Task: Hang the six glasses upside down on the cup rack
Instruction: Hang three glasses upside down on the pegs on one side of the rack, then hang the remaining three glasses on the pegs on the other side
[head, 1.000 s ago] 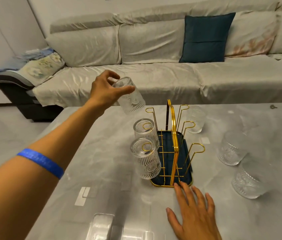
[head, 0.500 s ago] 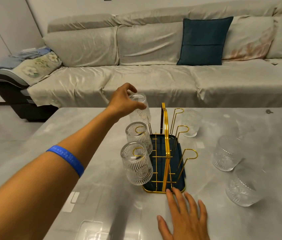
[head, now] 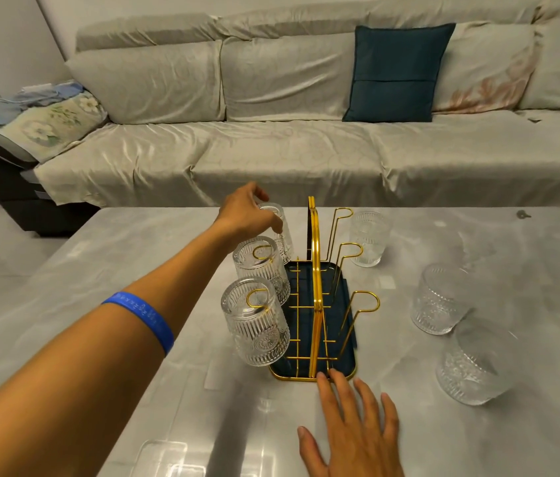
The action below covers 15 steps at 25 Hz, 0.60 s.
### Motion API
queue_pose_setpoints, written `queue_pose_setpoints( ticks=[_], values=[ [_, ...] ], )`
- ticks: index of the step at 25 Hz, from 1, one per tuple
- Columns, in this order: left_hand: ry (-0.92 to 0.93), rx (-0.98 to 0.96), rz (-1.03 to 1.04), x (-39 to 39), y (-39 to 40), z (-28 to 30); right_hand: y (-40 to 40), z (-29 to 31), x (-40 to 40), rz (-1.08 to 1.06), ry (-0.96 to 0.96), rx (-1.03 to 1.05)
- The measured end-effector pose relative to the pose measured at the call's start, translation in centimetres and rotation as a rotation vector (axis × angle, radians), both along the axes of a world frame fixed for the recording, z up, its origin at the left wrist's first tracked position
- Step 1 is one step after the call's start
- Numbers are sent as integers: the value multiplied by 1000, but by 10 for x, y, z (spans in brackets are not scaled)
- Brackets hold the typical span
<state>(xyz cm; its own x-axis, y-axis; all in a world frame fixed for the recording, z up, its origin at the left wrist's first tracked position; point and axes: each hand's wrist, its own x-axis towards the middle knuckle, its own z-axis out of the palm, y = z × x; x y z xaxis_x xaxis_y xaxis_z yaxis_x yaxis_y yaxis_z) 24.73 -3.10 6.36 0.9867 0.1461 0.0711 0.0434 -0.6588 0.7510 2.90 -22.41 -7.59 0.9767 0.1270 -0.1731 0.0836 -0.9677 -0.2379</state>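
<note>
A gold wire cup rack (head: 316,290) with a dark blue tray stands mid-table. Two ribbed clear glasses hang upside down on its left hooks, the near one (head: 257,321) and the middle one (head: 262,266). My left hand (head: 245,215) grips a third glass (head: 280,235), upside down over the far left hook. The three right hooks are bare. Three more glasses stand on the table to the right: a far one (head: 369,238), a middle one (head: 438,297) and a near one (head: 474,366). My right hand (head: 354,428) lies flat, fingertips touching the rack's front edge.
The grey marble-look table (head: 134,270) runs wide left and right. A covered sofa (head: 306,156) with a dark blue cushion (head: 395,72) stands behind it. A clear plastic box (head: 168,459) sits at the table's front edge.
My left hand has carried the third glass down from above the rack onto the far left hook. The right hand stays at the rack's front edge.
</note>
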Motion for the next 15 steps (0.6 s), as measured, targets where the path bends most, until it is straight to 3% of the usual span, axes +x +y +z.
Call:
queue_pose_setpoints(
  ticks=[9, 10, 13, 15],
  values=[
    [103, -80, -45, -21, 3, -3, -3, -6, -17, 34, -96, -21],
    [77, -187, 8, -43, 7, -5, -1, -9, -32, 71, -135, -43],
    [-304, -588, 351, -99, 30, -14, -8, -21, -32, 71, -95, -33],
    [-363, -623, 558, -159, 37, -50, -8, -26, -16, 64, -180, -2]
  ],
)
